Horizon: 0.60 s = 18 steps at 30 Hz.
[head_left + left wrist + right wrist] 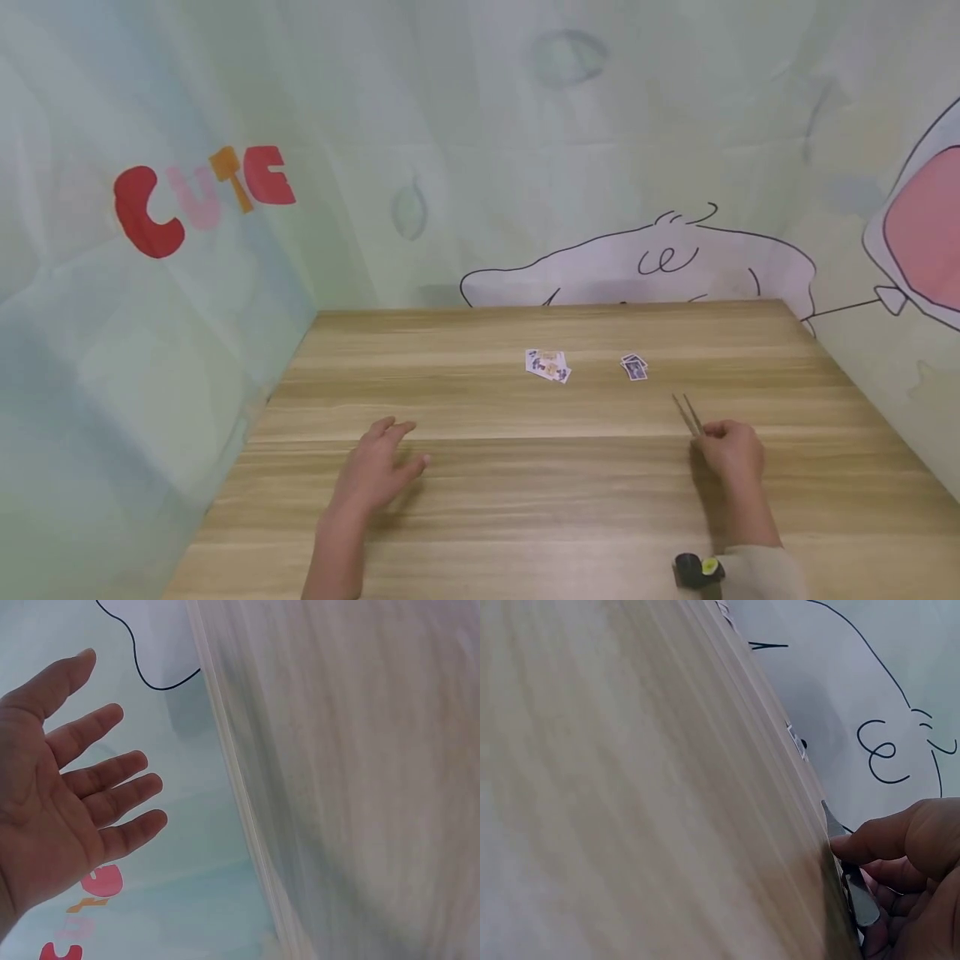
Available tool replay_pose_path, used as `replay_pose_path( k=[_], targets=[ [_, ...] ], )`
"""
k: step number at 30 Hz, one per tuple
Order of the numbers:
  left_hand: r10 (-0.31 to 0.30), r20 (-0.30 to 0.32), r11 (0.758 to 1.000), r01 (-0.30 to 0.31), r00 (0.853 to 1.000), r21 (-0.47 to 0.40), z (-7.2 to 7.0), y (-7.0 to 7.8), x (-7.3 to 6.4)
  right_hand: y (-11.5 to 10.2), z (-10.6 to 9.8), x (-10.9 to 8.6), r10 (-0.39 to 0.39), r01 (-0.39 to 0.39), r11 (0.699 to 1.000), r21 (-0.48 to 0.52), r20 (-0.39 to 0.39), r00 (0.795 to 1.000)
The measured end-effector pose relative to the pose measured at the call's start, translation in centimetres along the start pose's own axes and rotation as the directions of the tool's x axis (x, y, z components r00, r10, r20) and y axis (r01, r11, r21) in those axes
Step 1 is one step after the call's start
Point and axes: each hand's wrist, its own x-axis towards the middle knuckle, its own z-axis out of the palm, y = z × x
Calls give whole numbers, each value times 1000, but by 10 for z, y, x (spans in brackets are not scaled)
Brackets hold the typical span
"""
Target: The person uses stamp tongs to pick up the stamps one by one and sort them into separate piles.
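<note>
My right hand (731,452) pinches a pair of metal tweezers (687,415) between thumb and fingers; the two prongs stand apart and point toward the far side of the table. In the right wrist view the tweezers (861,896) lie along the curled fingers, with no object seen at their tips. My left hand (378,467) is over the left part of the table, holding nothing. Its fingers (112,780) are spread and relaxed in the left wrist view. Beyond the hands lie a larger cluster of small printed cards (547,365) and a smaller overlapping stack of cards (634,367).
The wooden table (480,517) ends at a back edge against a patterned cloth wall (360,183). Cloth also hangs along the left and right sides. A black device (688,571) sits at the right wrist, by the sleeve (761,573).
</note>
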Motion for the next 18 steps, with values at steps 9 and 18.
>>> replay_pose_path(
  k=[9,18],
  targets=[
    [0,-3,1000,0,1000,2,-2,2,-4,3,1,0,20,-20,1000,6,22,1000],
    [29,-28,1000,-29,999,-8,-3,4,-7,1,-8,-9,-83,82,996,-38,-17,996]
  ],
)
